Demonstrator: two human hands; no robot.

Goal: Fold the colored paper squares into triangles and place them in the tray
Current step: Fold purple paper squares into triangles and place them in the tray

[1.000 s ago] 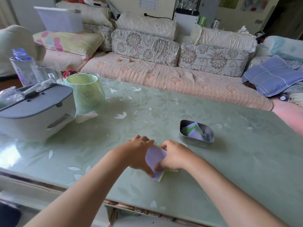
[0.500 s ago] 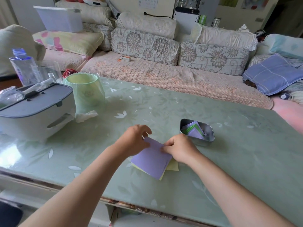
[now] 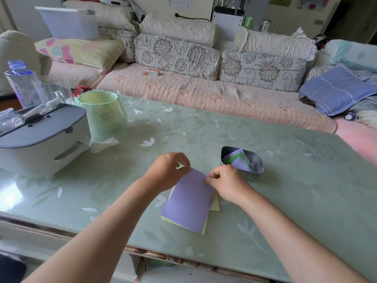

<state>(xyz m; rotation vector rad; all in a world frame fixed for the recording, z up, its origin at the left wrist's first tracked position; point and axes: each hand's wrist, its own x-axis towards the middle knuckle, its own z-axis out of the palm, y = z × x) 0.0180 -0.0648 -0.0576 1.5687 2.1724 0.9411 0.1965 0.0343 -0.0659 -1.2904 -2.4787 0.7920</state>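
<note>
While the pale green table [image 3: 285,180] holds all that concerns us, its far left is taken up by a white box with a grey lid [image 3: 40,144] and, just beside it, a bin lined with a green bag [image 3: 102,113], both well apart from the work. Near the front edge lies the purple sheet [image 3: 189,201], flat and not yet creased, on top of a yellow sheet [image 3: 204,227] whose edges show along its near and right sides. Just beyond it, on the right, stands the small metal tray [image 3: 256,173], already holding folded purple and green pieces [image 3: 238,160]. Our left hand [image 3: 169,170] is curled at the sheet's far left corner, thumb and forefinger seemingly nipping it, though the hand itself hides the contact. Our right hand [image 3: 226,182] pinches the far right corner between thumb and fingertips [image 3: 208,179]. We judge that we are at the start of a new fold, with several squares already done and at least this one and the yellow one to go. The next move calls for one corner to be carried diagonally across to the opposite one, the edges matched before we press the crease, and the yellow sheet left undisturbed — then a short reach to the tray.
</note>
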